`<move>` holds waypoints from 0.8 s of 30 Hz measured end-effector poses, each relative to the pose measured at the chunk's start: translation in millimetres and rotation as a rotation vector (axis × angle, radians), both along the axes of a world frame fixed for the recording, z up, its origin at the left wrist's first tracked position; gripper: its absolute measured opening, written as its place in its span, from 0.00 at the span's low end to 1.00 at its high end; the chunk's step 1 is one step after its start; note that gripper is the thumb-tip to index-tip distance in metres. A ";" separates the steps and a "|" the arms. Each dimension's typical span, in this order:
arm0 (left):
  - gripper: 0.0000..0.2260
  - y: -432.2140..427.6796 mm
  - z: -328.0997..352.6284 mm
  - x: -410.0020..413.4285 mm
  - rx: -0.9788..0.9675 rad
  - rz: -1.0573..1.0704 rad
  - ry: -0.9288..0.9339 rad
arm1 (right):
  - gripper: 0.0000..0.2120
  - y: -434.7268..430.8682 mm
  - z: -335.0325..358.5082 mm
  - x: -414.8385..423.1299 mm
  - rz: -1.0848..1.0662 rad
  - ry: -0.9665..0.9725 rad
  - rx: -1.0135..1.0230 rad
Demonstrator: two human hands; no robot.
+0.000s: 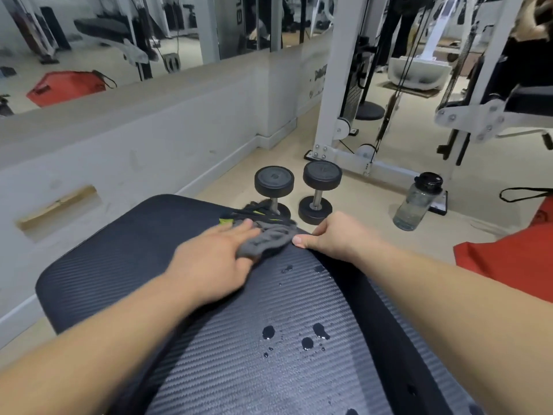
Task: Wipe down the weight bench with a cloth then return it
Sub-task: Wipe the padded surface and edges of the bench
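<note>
Left hand point(215, 259) lies flat, pressing the grey cloth point(269, 238) under its fingertips. Right hand point(332, 235) beside it grips the weight bench point(209, 369) edge. Best drag firmly wristward through the water droplets point(268, 331), overlapping strokes.

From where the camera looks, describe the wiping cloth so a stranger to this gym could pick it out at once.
Find the black padded bench filling the foreground. At its far end, under the left hand, lies the cloth: plain grey and crumpled, unlike the black-and-yellow bundle just beyond it.
</note>
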State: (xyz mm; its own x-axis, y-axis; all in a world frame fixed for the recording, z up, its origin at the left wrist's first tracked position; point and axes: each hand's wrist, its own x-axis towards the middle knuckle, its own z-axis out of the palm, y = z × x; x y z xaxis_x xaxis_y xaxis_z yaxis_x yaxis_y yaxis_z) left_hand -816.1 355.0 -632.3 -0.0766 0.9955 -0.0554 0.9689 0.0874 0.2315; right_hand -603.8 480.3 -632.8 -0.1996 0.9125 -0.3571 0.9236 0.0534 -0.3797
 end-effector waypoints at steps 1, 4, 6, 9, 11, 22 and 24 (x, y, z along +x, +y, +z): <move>0.27 3.6 -0.2 -9.5 -0.006 0.045 0.009 | 0.34 -5.2 -1.4 7.3 -0.013 0.029 0.036; 0.27 10.6 -4.2 -14.3 -0.024 0.154 0.017 | 0.26 -17.9 8.1 34.2 -0.060 0.178 0.087; 0.26 10.8 -4.1 -5.3 -0.053 0.174 0.007 | 0.21 -25.5 22.1 57.8 -0.022 0.155 0.013; 0.26 5.3 3.9 9.2 -0.084 0.196 0.018 | 0.21 -40.5 38.2 84.2 0.125 -0.068 -0.142; 0.25 -3.8 10.2 25.8 -0.085 0.178 0.057 | 0.23 -50.9 42.4 92.7 0.196 -0.146 -0.159; 0.20 2.1 21.0 72.3 -0.126 0.147 0.164 | 0.31 -54.6 31.1 95.2 0.069 -0.222 -0.198; 0.21 -2.9 19.6 106.3 -0.103 0.061 0.150 | 0.36 -49.5 25.0 93.3 0.045 -0.260 -0.185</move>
State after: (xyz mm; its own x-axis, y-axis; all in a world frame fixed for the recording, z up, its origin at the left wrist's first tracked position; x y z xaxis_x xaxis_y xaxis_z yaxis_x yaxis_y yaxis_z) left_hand -709.8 352.1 -612.6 -0.1518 0.9784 -0.1403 0.9841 0.1629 0.0714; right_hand -510.5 430.8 -607.8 -0.1188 0.8195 -0.5606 0.9892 0.0486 -0.1386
